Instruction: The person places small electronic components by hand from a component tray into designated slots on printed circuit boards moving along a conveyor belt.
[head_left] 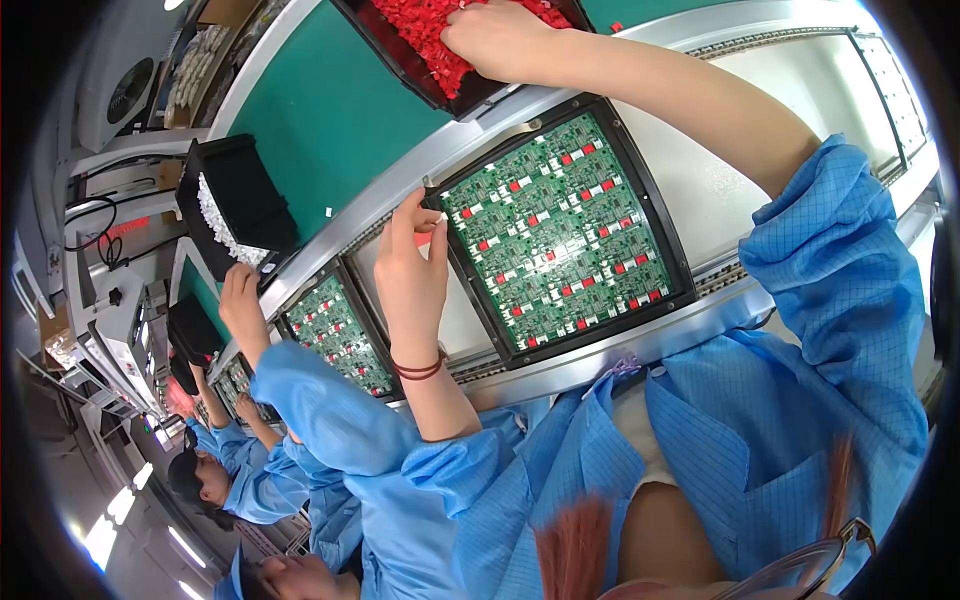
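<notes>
My left hand [412, 262] is beside the left edge of a black-framed panel of green circuit boards [560, 230]. Its thumb and fingertips are closed in a pinch on a small white connector [441, 217]. Across the panel, rows of red and white connectors sit on the boards. Beyond its far edge, my right hand [505, 42] reaches into a black bin [400, 62] heaped with small red plastic connectors [425, 28]. Those fingers are curled and partly sunk among the red pieces, so what they hold is hidden.
Metal conveyor rails [400, 180] border the line. To the left, a co-worker's hand [243, 310] is near a black bin of white connectors [215, 215] and another framed board panel [340, 335]. A green work surface [330, 100] lies behind. More people in blue sit farther left.
</notes>
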